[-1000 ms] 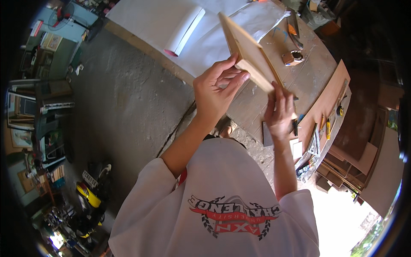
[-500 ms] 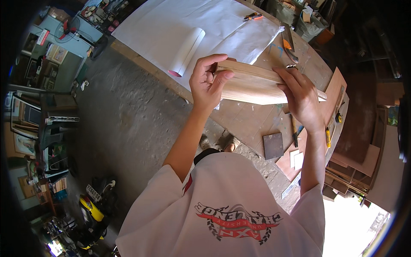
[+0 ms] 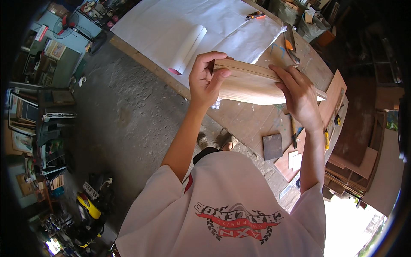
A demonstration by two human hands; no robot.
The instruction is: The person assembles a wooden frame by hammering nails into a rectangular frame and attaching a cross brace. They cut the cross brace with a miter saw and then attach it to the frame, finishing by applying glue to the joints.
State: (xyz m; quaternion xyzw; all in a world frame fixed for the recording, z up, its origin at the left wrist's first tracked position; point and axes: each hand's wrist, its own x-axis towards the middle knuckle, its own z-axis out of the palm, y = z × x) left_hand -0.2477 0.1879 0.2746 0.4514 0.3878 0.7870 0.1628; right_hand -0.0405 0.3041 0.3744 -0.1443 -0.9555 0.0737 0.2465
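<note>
I hold a flat wooden board (image 3: pixel 250 85) in both hands, above a worn wooden workbench (image 3: pixel 252 122). My left hand (image 3: pixel 206 79) grips the board's left end, thumb on the near face. My right hand (image 3: pixel 298 95) clasps its right part from above. The board lies nearly level, its long edge running left to right.
A large white sheet (image 3: pixel 201 23) with a rolled end (image 3: pixel 188 49) covers the bench's far left. Orange-handled pliers (image 3: pixel 255 16) lie on it. A dark square block (image 3: pixel 272 146), small white cards (image 3: pixel 295 160) and hand tools (image 3: pixel 295 130) sit on the bench at right. Concrete floor (image 3: pixel 124 115) lies to the left.
The board was tilted steeply up on edge a second ago; it has swung down to nearly level. Both hands kept hold of it, my right hand shifting along it.
</note>
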